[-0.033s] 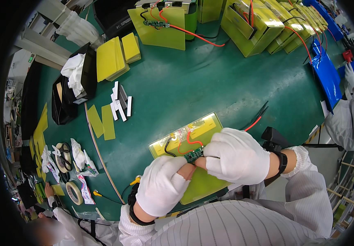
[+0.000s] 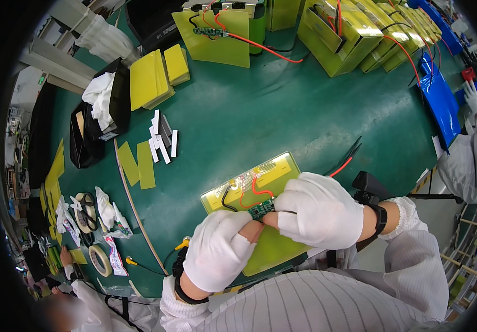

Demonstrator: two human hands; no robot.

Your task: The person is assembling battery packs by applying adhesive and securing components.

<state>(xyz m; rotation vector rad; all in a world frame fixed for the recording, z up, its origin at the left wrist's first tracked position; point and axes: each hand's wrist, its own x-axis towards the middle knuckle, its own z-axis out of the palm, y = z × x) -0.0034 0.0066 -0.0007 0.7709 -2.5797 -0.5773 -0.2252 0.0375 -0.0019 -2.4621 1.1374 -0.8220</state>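
A small green circuit board [image 2: 261, 209] lies between my two gloved hands, over a battery pack with a yellow-green sheet [image 2: 277, 252] on its face. At the board's lower left edge, my left hand [image 2: 216, 252] is closed with its bare thumb tip against the board. My right hand [image 2: 321, 213] pinches the right end, fingers curled and thumb tip bare. Red and black wires [image 2: 262, 192] run from the board's far side to the pack's taped end [image 2: 238, 183]. A thicker red lead [image 2: 342, 167] comes out beyond my right hand. The fingertips' undersides are hidden.
Similar packs [image 2: 338, 50] stand along the far edge. Left of me are yellow sheets [image 2: 150, 80], white strips [image 2: 163, 138], a black bin [image 2: 118, 91], a tape roll [image 2: 100, 260] and glue tubes [image 2: 115, 255]. A co-worker's gloved hand [image 2: 474, 99] is at the right; another person sits lower left.
The co-worker's gloved hand at the far right has shifted slightly upward. My hands, the circuit board and the pack look the same.
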